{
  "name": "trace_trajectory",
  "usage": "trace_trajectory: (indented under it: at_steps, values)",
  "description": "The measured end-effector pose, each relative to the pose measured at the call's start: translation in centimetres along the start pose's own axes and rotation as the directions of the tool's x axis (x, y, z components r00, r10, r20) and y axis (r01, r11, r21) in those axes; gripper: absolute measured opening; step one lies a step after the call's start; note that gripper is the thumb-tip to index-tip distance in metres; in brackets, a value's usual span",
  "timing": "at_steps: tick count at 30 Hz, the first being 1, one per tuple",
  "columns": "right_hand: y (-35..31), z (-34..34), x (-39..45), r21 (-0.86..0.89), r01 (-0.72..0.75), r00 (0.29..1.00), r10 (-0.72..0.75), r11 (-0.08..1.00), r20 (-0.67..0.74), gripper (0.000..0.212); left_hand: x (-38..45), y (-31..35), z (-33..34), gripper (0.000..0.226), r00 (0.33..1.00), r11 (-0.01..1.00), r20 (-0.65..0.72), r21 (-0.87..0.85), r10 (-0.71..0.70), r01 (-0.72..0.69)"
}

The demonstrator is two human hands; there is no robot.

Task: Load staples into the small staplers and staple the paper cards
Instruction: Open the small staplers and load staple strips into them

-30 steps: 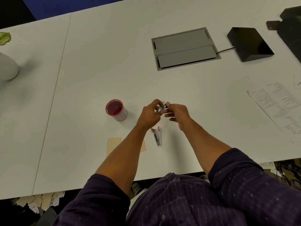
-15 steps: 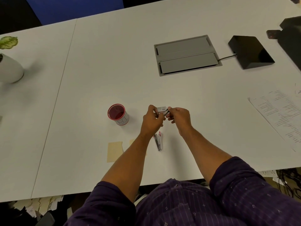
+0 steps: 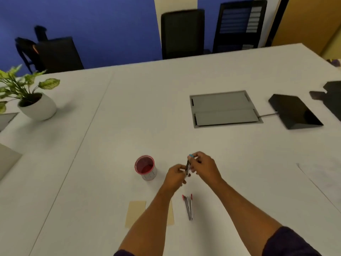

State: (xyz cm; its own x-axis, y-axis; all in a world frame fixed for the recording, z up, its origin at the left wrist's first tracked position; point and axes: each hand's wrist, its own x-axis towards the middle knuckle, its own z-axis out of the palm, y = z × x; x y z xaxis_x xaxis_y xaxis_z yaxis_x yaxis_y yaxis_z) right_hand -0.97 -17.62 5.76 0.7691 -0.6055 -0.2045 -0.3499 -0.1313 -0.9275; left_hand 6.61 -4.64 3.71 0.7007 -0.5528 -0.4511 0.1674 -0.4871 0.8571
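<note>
While a small stapler [image 3: 188, 166] with a blue tip is held above the table [image 3: 239, 163], between the two hands, the loading step appears to be in hand. Its lower end is pinched by the left hand [image 3: 176, 173], and its upper, blue end is pinched by the curled fingers of the right hand [image 3: 204, 166]; whether staples are already seated cannot be told, as the frame is blurred there. A second stapler [image 3: 188, 206], red-tipped and spread open, is seen lying on the table just nearer than the hands. The paper cards [image 3: 135, 212] lie to its left, partly hidden beneath the left forearm. A red-rimmed cup [image 3: 145, 167] stands left of the hands. For the next move, it is judged that the held stapler must be closed firmly, then brought down to a card's edge.
</note>
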Motion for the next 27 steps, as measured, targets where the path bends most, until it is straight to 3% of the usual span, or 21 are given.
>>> trace_trajectory:
  at_steps: [4, 9, 14, 18, 27]
  values:
    - [-0.1, -0.5, 1.0, -0.005, -0.071, 0.989, 0.071, 0.997, 0.127, 0.010, 0.5, -0.6, 0.1, 0.025, 0.999, 1.000, -0.027, -0.007, -0.018, 0.018]
    - [2.0, -1.8, 1.2, 0.106, -0.275, 0.957, 0.262, 0.956, 0.122, 0.008, 0.7, -1.9, 0.1, 0.027, 0.998, 0.999, -0.042, 0.024, -0.043, 0.044]
    - [5.0, -2.4, 0.4, 0.205, -0.357, 0.930, 0.325, 0.911, 0.173, 0.013, 1.1, -3.0, 1.0, 0.029, 0.983, 0.998, -0.183, 0.058, -0.005, 0.015]
    - [6.8, -2.2, -0.2, 0.187, -0.318, 0.938, 0.280, 0.930, 0.203, 0.020, 1.5, -3.0, 1.9, 0.032, 0.975, 0.992, -0.218, 0.125, 0.045, -0.018]
    - [8.5, -1.7, 0.5, -0.159, -0.115, 0.965, 0.148, 0.981, 0.218, 0.016, 2.4, -3.3, 1.8, 0.032, 0.977, 0.928, -0.150, 0.364, 0.150, -0.087]
